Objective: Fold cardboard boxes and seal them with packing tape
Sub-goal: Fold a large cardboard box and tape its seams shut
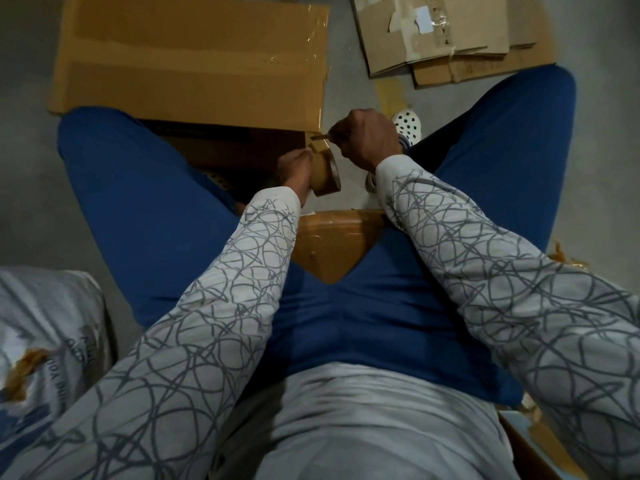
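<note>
Taping time, box parked between the knees

The left hand [294, 164] is curled round the brown packing tape roll [325, 176], and the right hand [370, 140] pinches the loose tape end [320, 136] pulled off it, right at the near right corner of the big cardboard box [194, 57]. That box sits on the grey floor [346, 81] in front of the person, its near edge tucked behind the left knee, with shiny tape along its right edge. A stack of flattened boxes [450, 32] lies toward the floor's far right. A white dotted shoe [406, 128] peeks out just beside the right hand.
</note>
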